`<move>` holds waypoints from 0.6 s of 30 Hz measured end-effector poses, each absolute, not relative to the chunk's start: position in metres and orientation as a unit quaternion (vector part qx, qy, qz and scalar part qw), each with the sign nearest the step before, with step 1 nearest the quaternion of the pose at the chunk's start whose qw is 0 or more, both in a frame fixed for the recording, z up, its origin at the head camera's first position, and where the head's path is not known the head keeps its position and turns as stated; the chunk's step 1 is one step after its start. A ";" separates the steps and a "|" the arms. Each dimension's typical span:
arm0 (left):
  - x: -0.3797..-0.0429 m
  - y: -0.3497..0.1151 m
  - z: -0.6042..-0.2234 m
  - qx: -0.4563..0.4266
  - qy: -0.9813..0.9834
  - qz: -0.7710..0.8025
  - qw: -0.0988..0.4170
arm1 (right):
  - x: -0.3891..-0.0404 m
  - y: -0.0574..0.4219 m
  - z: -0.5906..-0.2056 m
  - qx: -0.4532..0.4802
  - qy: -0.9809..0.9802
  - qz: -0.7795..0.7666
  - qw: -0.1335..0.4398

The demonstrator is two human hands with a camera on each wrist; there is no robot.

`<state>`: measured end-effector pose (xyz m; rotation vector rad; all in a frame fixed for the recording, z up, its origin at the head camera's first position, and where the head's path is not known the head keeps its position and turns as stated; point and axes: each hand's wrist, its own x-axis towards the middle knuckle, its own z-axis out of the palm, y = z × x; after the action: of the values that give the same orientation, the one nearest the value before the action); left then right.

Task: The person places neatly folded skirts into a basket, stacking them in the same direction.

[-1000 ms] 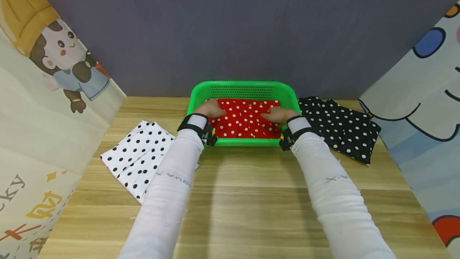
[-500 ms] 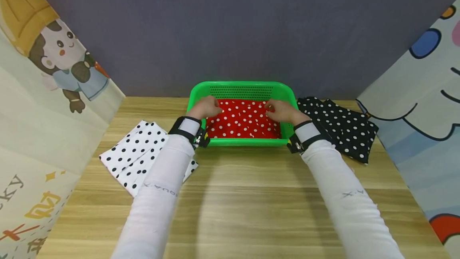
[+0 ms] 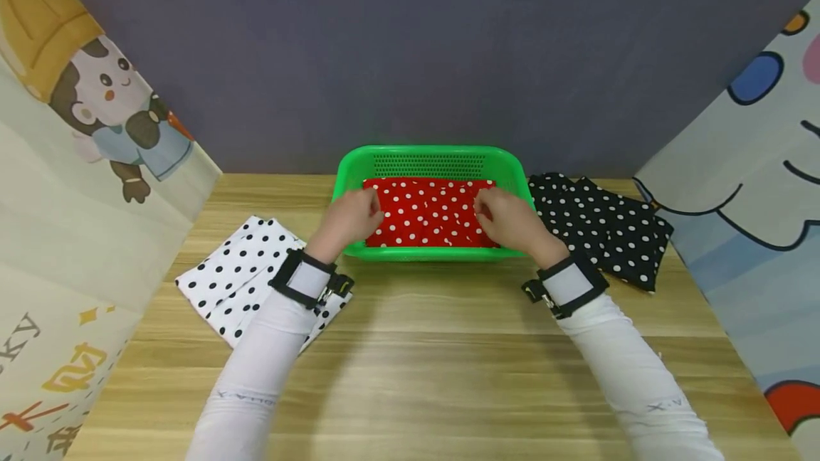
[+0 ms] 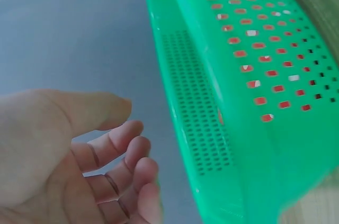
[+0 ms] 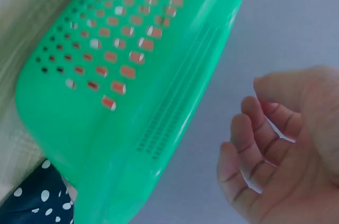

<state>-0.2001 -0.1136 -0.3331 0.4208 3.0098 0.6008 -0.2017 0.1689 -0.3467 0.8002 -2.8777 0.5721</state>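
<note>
A red cloth with white dots [image 3: 428, 213] lies flat inside a green plastic basket [image 3: 435, 255]. Over the basket's left end hovers my left hand [image 3: 351, 218], apart from the rim. My right hand [image 3: 512, 219] is raised over the right end in the same manner. Both wrist views show loosely bent fingers with nothing between them, beside the basket wall [image 4: 212, 102]. Through the wall's holes, red fabric shows. The head view hides parts of the basket's ends behind the hands.
Left of the basket, a white cloth with black dots [image 3: 250, 269] lies folded on the wooden table [image 3: 435, 368], partly under the left forearm. A black cloth with white dots [image 3: 608, 230] lies at the right, close to the basket. A dark grey wall [image 3: 410, 48] rises behind.
Both hands have come up out of the basket, off the red cloth, and back toward the body, with the wrists spreading apart. The cloth and basket look unmoved.
</note>
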 end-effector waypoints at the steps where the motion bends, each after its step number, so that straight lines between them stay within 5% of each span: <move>1: -0.195 -0.115 -0.334 0.142 0.970 0.195 0.010 | -0.197 0.167 -0.347 0.267 -0.943 0.187 0.062; 8: -0.167 -0.133 -0.339 0.146 0.967 0.206 -0.042 | -0.167 0.160 -0.358 0.288 -0.934 0.173 0.120; 18: -0.128 -0.160 -0.360 0.126 0.970 0.188 -0.091 | -0.133 0.152 -0.386 0.301 -0.930 0.169 0.126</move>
<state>-0.1278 -0.1598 -0.3598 0.4202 3.2378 0.6273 -0.1333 0.1518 -0.3855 0.8765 -2.7078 0.4920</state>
